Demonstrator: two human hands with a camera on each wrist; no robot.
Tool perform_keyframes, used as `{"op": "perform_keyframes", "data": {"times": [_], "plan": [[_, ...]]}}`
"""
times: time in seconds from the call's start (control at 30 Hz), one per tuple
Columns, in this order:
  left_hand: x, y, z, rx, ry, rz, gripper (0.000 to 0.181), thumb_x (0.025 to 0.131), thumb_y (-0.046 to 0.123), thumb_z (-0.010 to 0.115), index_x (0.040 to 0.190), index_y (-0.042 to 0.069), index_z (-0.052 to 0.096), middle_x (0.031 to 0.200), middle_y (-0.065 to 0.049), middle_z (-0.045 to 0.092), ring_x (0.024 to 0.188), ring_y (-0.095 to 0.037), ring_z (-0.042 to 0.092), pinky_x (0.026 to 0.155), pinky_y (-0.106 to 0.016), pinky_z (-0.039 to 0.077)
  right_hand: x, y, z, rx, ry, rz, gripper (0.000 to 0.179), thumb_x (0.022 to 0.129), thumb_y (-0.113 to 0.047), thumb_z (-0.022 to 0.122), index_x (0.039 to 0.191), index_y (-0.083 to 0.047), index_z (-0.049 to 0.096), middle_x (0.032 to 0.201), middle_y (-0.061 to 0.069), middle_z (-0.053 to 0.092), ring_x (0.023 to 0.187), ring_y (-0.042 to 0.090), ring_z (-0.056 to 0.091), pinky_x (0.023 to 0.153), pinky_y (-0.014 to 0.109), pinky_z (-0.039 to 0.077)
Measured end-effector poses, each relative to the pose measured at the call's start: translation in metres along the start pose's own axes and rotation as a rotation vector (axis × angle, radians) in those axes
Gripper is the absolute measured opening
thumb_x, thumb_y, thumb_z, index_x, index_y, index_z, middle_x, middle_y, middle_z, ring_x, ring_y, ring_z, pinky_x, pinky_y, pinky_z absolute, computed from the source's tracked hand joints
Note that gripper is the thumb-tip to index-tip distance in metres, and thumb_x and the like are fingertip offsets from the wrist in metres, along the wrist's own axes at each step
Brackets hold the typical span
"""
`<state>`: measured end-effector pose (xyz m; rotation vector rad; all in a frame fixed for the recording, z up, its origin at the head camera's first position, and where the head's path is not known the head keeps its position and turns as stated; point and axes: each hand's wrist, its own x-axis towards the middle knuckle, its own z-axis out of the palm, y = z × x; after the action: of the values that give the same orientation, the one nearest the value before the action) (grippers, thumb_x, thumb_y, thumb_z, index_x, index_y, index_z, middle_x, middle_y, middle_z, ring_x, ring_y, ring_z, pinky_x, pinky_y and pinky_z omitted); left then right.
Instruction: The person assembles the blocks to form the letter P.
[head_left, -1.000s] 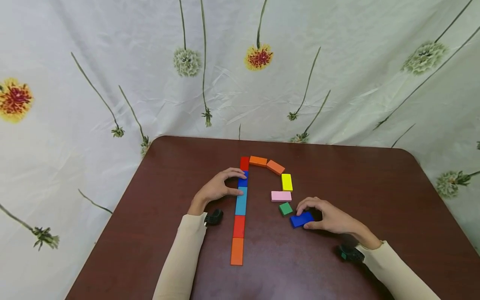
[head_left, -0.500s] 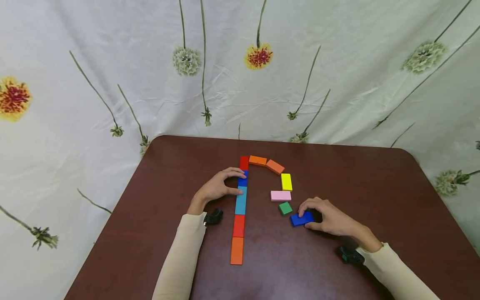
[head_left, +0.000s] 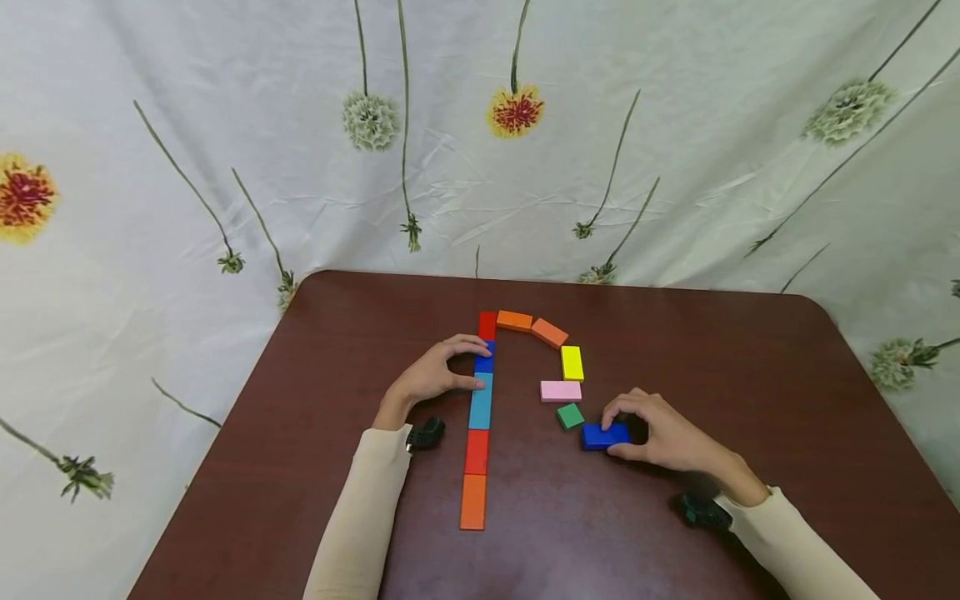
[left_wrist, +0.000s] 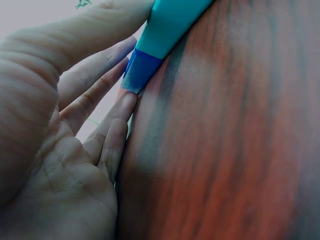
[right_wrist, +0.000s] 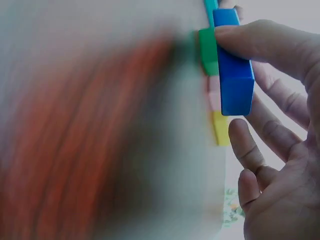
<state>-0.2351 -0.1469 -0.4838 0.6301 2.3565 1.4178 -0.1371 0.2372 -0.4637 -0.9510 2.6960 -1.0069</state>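
My right hand [head_left: 667, 433] pinches a blue block [head_left: 596, 437] between thumb and fingers, just in front of a small green block [head_left: 570, 417]. The right wrist view shows the thumb on one side of this blue block [right_wrist: 236, 85]. My left hand [head_left: 435, 373] rests along a straight column of flat blocks. Its fingertips touch a dark blue block [head_left: 484, 364] and its thumb touches a light blue block [head_left: 481, 404]; in the left wrist view its fingers lie fairly straight beside them.
The column also has a red block [head_left: 487, 325] at the far end, another red block [head_left: 476, 452] and an orange block [head_left: 472, 502] nearest me. Two orange blocks [head_left: 514, 322], a yellow block [head_left: 572, 364] and a pink block [head_left: 561, 392] curve off rightward. A flowered cloth [head_left: 450, 167] hangs behind the brown table [head_left: 337, 333].
The blue block in my right hand has turned slightly, so it lies more nearly level across the view, and the right hand shifted with it. My left hand stays in place.
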Motion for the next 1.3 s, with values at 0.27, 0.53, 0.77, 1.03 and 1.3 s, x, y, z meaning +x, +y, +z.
{"op": "perform_keyframes", "data": {"times": [0.27,0.53,0.77,1.03,1.3], "plan": [[0.001,0.002,0.001,0.028,-0.011,0.026,0.044,0.086,0.023,0.081,0.127,0.015,0.068,0.145,-0.002,0.049,0.138,-0.026,0.042,0.113,-0.05,0.04,0.008,-0.011,-0.004,-0.011,0.047,-0.006,0.031,0.078,-0.023,0.087,0.099,-0.029,0.065,0.102,-0.018,0.064,0.097,0.006,0.051,0.082,0.04,0.038],[-0.001,0.002,0.0,0.045,-0.004,0.029,0.044,0.085,0.022,0.082,0.127,0.016,0.068,0.145,-0.001,0.05,0.138,-0.026,0.042,0.114,-0.051,0.04,0.028,-0.02,0.0,-0.006,0.07,0.013,0.031,0.079,-0.024,0.087,0.103,-0.025,0.066,0.108,-0.011,0.067,0.101,0.011,0.053,0.087,0.042,0.039],[-0.001,0.001,0.0,0.032,0.0,0.016,0.044,0.085,0.022,0.082,0.127,0.015,0.069,0.145,-0.001,0.05,0.138,-0.026,0.042,0.113,-0.05,0.04,0.047,-0.028,0.003,-0.002,0.065,0.008,0.031,0.08,-0.024,0.086,0.104,-0.02,0.067,0.105,-0.006,0.066,0.102,0.019,0.054,0.087,0.044,0.038],[-0.001,0.002,0.0,0.008,0.007,0.003,0.047,0.085,0.015,0.081,0.129,0.009,0.067,0.148,-0.007,0.048,0.14,-0.031,0.04,0.115,-0.054,0.036,0.077,-0.041,0.013,-0.021,0.07,-0.023,0.027,0.082,-0.021,0.084,0.103,-0.017,0.067,0.096,-0.005,0.065,0.09,0.019,0.057,0.086,0.043,0.032],[-0.008,0.026,-0.001,0.007,-0.003,-0.006,0.045,0.086,0.007,0.078,0.129,0.0,0.065,0.147,-0.014,0.048,0.139,-0.035,0.041,0.116,-0.055,0.035,0.102,-0.054,0.025,-0.063,0.079,-0.004,0.024,0.081,-0.022,0.085,0.098,-0.016,0.068,0.1,-0.002,0.071,0.1,0.02,0.061,0.081,0.041,0.031]]}}
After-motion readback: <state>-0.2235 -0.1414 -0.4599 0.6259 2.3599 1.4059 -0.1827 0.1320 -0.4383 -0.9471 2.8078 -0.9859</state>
